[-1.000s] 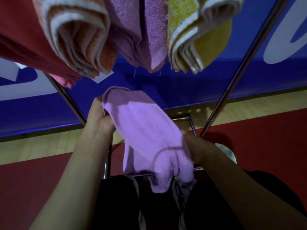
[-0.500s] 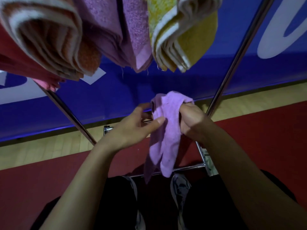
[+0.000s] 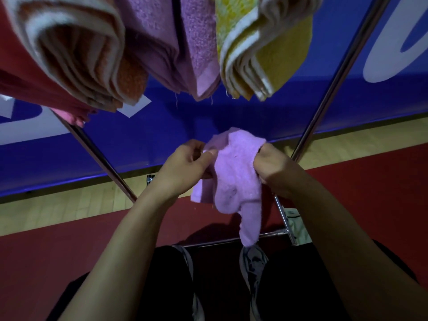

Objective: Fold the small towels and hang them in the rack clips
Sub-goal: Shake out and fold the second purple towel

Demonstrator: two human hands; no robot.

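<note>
A small lilac towel [image 3: 234,179] hangs bunched between my hands at the middle of the view, its loose end dangling toward my shoes. My left hand [image 3: 185,169] pinches its upper left edge between thumb and fingers. My right hand [image 3: 271,166] grips its right side with curled fingers. Above, folded towels hang from the rack: an orange-and-white one [image 3: 76,49], a purple one [image 3: 183,42] and a yellow-and-white one [image 3: 261,47]. The clips themselves are out of view.
Two chrome rack legs [image 3: 333,89] [image 3: 99,156] slant down on either side of my hands to a base bar [image 3: 266,235] by my shoes. A red cloth [image 3: 20,82] hangs at far left. Behind stands a blue banner over wooden and red flooring.
The towel was spread wide between my hands, then gathered into a narrow bunch. My left hand has moved from its far left corner to pinch the top edge beside my right hand.
</note>
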